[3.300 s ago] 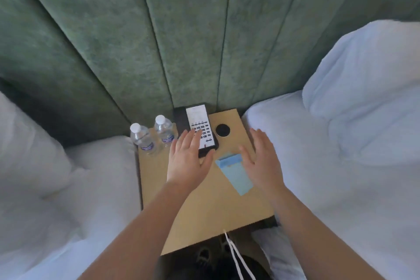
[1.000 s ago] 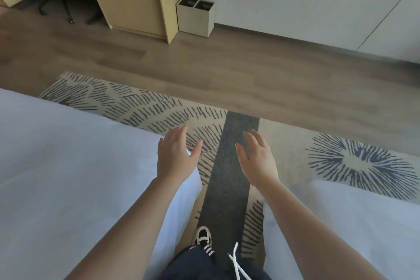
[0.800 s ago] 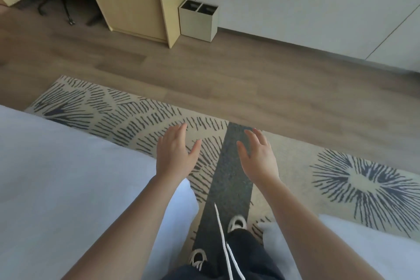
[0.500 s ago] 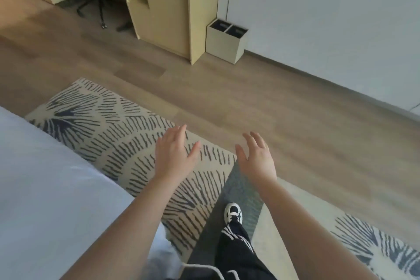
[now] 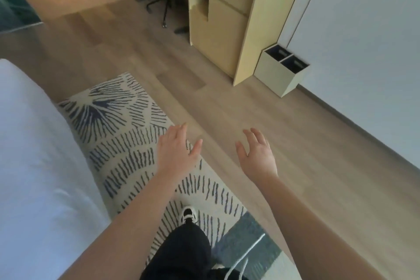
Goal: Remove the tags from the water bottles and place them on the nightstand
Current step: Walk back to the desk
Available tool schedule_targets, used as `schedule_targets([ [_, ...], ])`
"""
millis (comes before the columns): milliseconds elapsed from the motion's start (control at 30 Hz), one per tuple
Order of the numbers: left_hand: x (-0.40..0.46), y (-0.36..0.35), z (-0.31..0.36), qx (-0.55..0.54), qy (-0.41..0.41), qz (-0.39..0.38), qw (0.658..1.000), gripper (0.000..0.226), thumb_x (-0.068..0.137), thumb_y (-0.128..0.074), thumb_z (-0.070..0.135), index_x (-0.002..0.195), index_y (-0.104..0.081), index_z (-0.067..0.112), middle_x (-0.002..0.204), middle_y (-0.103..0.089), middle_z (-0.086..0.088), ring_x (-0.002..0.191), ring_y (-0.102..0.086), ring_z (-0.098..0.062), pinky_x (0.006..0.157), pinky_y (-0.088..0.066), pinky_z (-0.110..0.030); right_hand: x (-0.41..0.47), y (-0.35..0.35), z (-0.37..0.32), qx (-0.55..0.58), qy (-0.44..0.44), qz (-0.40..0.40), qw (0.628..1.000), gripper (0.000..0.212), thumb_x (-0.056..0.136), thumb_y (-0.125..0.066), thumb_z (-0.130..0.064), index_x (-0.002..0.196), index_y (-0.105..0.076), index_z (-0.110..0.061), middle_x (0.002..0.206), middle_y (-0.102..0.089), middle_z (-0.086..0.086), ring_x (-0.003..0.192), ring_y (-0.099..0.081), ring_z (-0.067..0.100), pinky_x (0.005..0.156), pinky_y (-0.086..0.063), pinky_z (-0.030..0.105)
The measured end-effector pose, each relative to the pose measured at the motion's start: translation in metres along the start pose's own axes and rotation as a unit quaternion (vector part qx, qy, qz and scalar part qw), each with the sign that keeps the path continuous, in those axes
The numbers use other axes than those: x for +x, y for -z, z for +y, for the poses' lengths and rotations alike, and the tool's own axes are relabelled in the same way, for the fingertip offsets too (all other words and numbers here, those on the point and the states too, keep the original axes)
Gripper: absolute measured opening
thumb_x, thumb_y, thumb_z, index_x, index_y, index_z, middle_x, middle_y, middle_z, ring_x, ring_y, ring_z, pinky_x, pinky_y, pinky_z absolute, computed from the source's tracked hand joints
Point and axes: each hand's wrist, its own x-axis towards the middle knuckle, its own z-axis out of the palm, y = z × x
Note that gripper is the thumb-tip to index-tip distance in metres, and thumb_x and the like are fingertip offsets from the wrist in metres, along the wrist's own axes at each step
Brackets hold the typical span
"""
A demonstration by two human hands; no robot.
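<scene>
- Since the view of a moment ago, the wooden cabinet (image 5: 221, 27) and the two-slot bin (image 5: 280, 70) beside it have slid rightward and nearer, and the patterned rug (image 5: 127, 143) has swung under the left arm; several seconds back the camera faced a nightstand with two water bottles, and none of that is in view now.
- Both hands are empty: the left hand (image 5: 176, 150) hovers palm-down over the rug's edge, its fingers (image 5: 179, 130) loosely spread, and the right hand (image 5: 258, 154) hangs over the bare wood floor (image 5: 227, 107), fingers apart and slightly curled.
- White bedding (image 5: 34, 166) lies just left of the left arm, and one shoe (image 5: 188, 213) steps forward on the rug.
- No bottles, tags or nightstand show, so which hand is nearer cannot be told; judging by the turn away, they likely lie behind the person.
- Ahead stand the cabinet and a desk chair's wheeled base (image 5: 164, 9).
</scene>
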Motion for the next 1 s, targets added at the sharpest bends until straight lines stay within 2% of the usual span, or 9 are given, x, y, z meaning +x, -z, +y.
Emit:
schedule_targets([
  [167,0.095,-0.006,-0.012,-0.013,0.033,0.005,0.999,0.068,0.094,-0.035,0.057,0.148,-0.029,0.016,0.154,-0.033,-0.005,0.143,-0.025,-0.020,0.116,-0.020,-0.046,0.108,-0.020,-0.010,0.003,0.028,-0.015,0.999,0.047,0.096,-0.046,-0.034,0.139,-0.043,-0.016,0.149,-0.036,0.009,0.137,-0.030,0.027,0.111,-0.028,0.040],
  [333,0.227,-0.003,-0.041,-0.003,0.042,-0.004,0.999,0.069,0.094,-0.032,0.059,0.150,-0.025,0.018,0.155,-0.030,-0.005,0.144,-0.022,-0.021,0.117,-0.017,-0.047,0.244,-0.043,-0.044,-0.005,0.035,-0.030,0.999,0.048,0.096,-0.046,-0.036,0.139,-0.044,-0.014,0.149,-0.036,0.009,0.134,-0.032,0.028,0.110,-0.029,0.039],
  [633,0.454,0.036,-0.071,-0.006,0.031,0.012,0.999,0.069,0.093,-0.036,0.059,0.149,-0.029,0.019,0.152,-0.036,-0.007,0.142,-0.027,-0.023,0.116,-0.019,-0.046,0.464,-0.051,-0.120,0.007,0.025,-0.027,0.999,0.049,0.096,-0.043,-0.038,0.141,-0.041,-0.016,0.151,-0.033,0.005,0.138,-0.029,0.024,0.111,-0.029,0.041],
  [1000,0.696,0.026,-0.100,-0.030,0.030,0.041,0.998,0.066,0.094,-0.041,0.055,0.147,-0.031,0.018,0.152,-0.037,-0.006,0.143,-0.025,-0.021,0.116,-0.017,-0.049,0.704,-0.083,-0.145,0.015,0.027,-0.023,0.999,0.047,0.097,-0.044,-0.034,0.140,-0.041,-0.015,0.150,-0.034,0.005,0.135,-0.031,0.025,0.110,-0.027,0.036],
])
